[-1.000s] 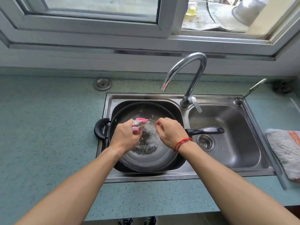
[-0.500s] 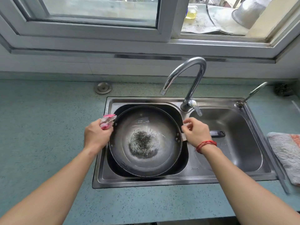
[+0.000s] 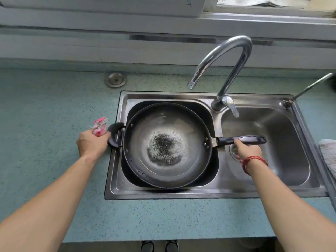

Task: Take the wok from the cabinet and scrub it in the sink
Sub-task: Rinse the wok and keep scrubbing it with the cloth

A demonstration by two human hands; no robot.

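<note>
A dark wok (image 3: 163,124) with a speckled, worn patch at its centre sits in the left basin of the steel double sink (image 3: 209,190). Its long black handle (image 3: 254,138) reaches right over the right basin, and a black loop handle (image 3: 114,128) sticks out on the left. My left hand (image 3: 92,142) holds a pink and silver scrubber (image 3: 99,125) and curls round the loop handle. My right hand (image 3: 248,150) grips the long handle from below; a red string circles that wrist.
A curved chrome faucet (image 3: 225,57) stands behind the basins, its spout over the wok's far right. A second small tap (image 3: 309,88) is at the sink's back right corner. A round metal cap (image 3: 115,80) lies on the teal counter. A cloth (image 3: 329,153) lies at the right edge.
Both hands left the wok's centre and moved outward: the left, with the scrubber, to the loop handle, the right along the long handle. The camera now looks further down.
</note>
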